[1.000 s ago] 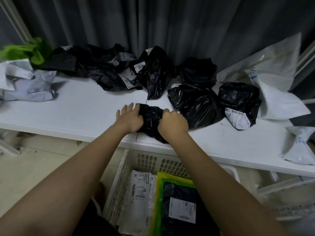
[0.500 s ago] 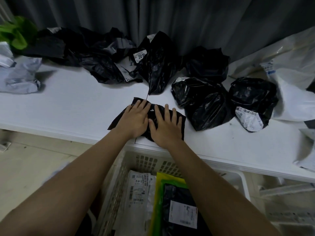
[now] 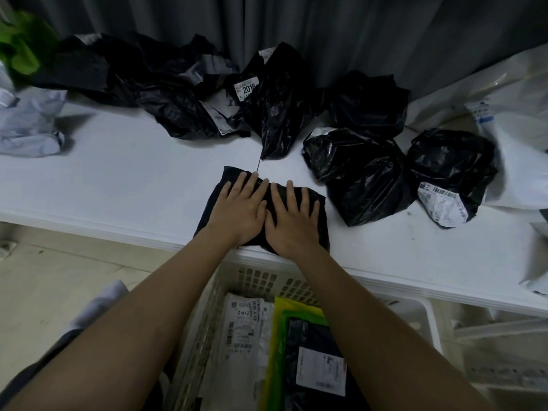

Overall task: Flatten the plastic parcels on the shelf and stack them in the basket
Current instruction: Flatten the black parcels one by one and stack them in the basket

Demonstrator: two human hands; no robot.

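A black plastic parcel (image 3: 321, 209) lies flat at the front edge of the white shelf (image 3: 133, 185). My left hand (image 3: 240, 209) and my right hand (image 3: 292, 221) press down on it side by side, fingers straight and spread. Below the shelf edge stands a white lattice basket (image 3: 267, 281) holding flattened parcels: a white one (image 3: 243, 330), a yellow-green one (image 3: 280, 321) and a black one with a white label (image 3: 314, 366) on top. Several crumpled black parcels (image 3: 361, 173) lie behind and to the right of my hands.
A grey crumpled parcel (image 3: 26, 126) and a green one (image 3: 20, 46) sit at the far left of the shelf. Large white parcels (image 3: 516, 120) lie at the right end. A dark curtain (image 3: 296, 25) hangs behind the shelf. Pale floor (image 3: 44, 286) shows at the left below.
One second ago both hands gripped the bunched black parcel. They have since opened and spread it flat, and now press it down with straight fingers.
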